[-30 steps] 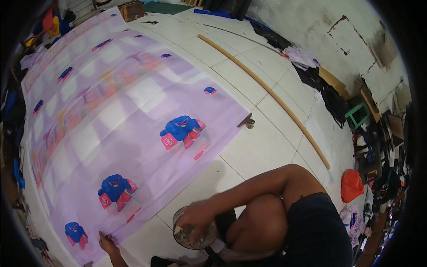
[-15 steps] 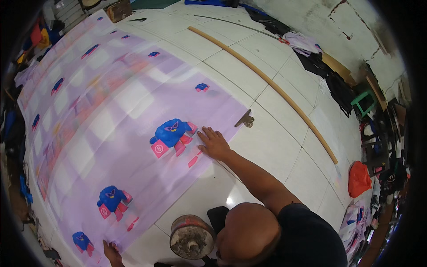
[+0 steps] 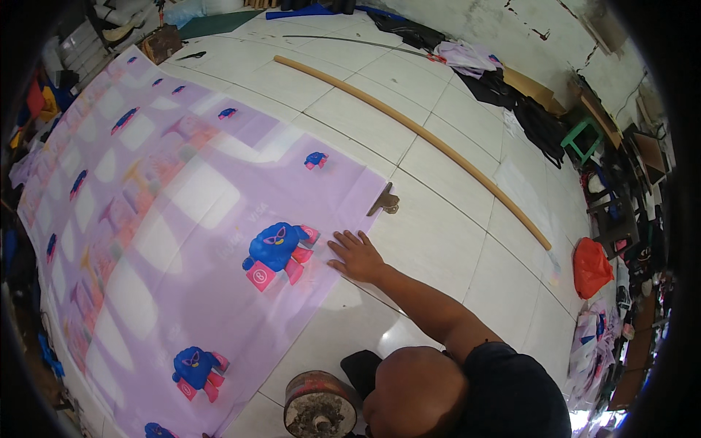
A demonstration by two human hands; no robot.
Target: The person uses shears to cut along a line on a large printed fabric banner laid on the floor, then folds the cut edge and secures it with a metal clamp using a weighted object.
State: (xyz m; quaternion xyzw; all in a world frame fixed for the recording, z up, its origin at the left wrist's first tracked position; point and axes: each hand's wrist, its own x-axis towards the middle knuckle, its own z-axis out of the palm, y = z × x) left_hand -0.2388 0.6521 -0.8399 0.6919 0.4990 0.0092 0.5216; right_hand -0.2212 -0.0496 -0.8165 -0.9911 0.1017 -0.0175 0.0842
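Neither of my own hands shows. A lilac printed sheet (image 3: 219, 248) with blue cartoon figures lies spread over the tiled floor. Low in the view, a person in a dark top (image 3: 504, 390) bends beside its near edge. That person's hand (image 3: 356, 257) rests flat on the sheet's right edge, fingers spread, next to a blue figure (image 3: 274, 247). Beyond the hand, a metal bulldog clip (image 3: 385, 201) sits on the edge of the sheet. A round, dirty-topped metal cylinder (image 3: 320, 405) with a central knob stands beside the person.
A long yellowish-brown pole (image 3: 416, 128) lies on the floor to the right of the sheet, with a thin dark rod (image 3: 358, 42) behind it. Along the right side are a green stool (image 3: 583, 140), a red bag (image 3: 591, 268) and bundled printed cloth (image 3: 590, 350). Black scissors (image 3: 193, 55) lie far left.
The view has shifted, so the sheet's near part sits lower. The person's flat hand stays at the sheet's edge. Another hand by the lower edge has almost left the picture.
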